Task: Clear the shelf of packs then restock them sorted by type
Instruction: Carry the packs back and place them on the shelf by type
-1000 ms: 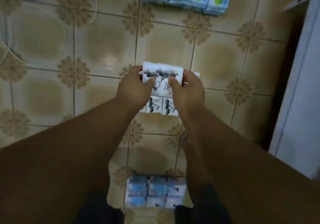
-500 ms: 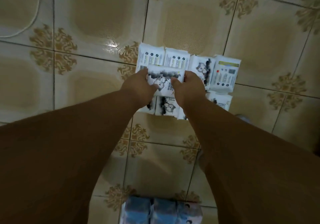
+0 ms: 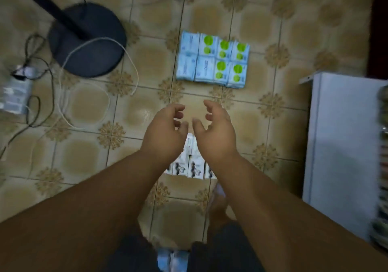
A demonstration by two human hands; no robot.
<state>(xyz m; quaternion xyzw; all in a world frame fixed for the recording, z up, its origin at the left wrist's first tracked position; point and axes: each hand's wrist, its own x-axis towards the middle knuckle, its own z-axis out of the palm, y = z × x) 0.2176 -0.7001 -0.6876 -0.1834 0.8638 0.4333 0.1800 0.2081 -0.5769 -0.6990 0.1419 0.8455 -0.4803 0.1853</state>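
Two empty hands, the left hand [image 3: 165, 133] and right hand [image 3: 216, 134], hover side by side above a block of packs [image 3: 189, 164] lying on the tiled floor [image 3: 147, 107]. Farther ahead of the hands lies a second block of packs [image 3: 213, 59]. A fan base [image 3: 88, 40] and cables [image 3: 63, 95] sit to the far left; a cabinet [image 3: 340, 145] stands to the right.

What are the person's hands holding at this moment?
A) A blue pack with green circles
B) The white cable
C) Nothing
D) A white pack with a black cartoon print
C: the left hand and right hand hang loosely curled and empty over the floor tiles, above the white cartoon-print packs and short of the blue and green packs.
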